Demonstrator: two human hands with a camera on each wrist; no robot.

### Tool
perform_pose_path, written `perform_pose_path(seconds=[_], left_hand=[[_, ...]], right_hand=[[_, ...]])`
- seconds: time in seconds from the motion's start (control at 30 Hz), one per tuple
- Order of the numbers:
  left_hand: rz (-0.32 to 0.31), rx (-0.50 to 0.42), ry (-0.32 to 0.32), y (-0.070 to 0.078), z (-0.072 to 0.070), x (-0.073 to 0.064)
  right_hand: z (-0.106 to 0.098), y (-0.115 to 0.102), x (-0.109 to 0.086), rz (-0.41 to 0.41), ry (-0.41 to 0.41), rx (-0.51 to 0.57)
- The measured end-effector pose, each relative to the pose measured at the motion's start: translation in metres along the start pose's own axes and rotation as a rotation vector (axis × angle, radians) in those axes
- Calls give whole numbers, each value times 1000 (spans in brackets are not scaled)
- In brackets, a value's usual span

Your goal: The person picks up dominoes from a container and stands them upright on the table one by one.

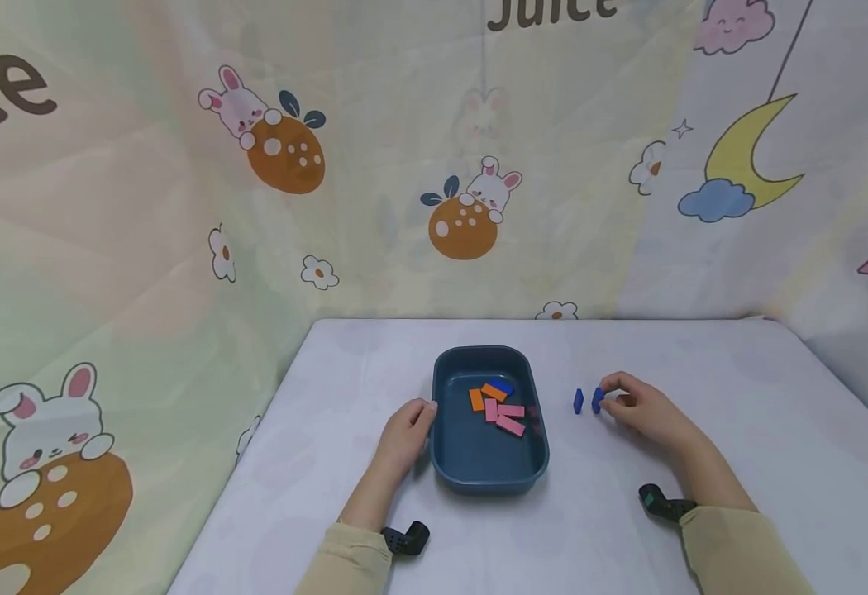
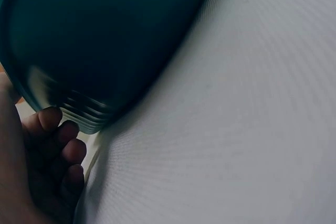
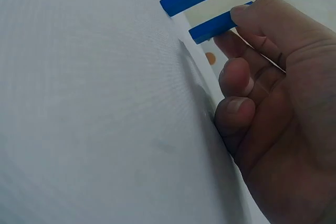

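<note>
A dark blue plastic bin (image 1: 479,464) stands on the table with small blocks inside. My left hand (image 1: 407,431) holds its left wall; in the left wrist view the curled fingers (image 2: 50,118) meet the bin's side (image 2: 105,35). To the right of the bin, my right hand (image 1: 646,411) pinches a blue block (image 1: 597,400) between thumb and forefinger. That pinched block (image 3: 212,28) points upright from the table. Just left of it, a second blue block (image 1: 579,402) stands on end by itself, a small gap between them.
Inside the bin lie orange blocks (image 1: 476,400), pink blocks (image 1: 510,426) and a blue block (image 1: 503,385). The white tabletop (image 1: 374,364) ends at a printed cloth (image 1: 389,273) behind and at the left. Each wrist wears a black device (image 1: 407,539).
</note>
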State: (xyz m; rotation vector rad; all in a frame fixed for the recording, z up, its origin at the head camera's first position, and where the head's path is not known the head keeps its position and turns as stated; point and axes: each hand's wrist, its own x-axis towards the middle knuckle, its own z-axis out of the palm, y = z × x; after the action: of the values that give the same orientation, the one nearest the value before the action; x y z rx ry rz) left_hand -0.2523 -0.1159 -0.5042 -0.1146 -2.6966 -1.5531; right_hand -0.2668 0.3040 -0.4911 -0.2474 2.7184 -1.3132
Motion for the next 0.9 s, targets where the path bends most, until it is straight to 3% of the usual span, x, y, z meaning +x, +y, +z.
perform_pose_path(seconds=[0.37,0.9], left_hand=[[-6,1,0,2,-1,0],[-24,-19,-1,2,0,-2]], right_hand=[[4,8,2,7,21,-12],[5,4,-1,3,31,22]])
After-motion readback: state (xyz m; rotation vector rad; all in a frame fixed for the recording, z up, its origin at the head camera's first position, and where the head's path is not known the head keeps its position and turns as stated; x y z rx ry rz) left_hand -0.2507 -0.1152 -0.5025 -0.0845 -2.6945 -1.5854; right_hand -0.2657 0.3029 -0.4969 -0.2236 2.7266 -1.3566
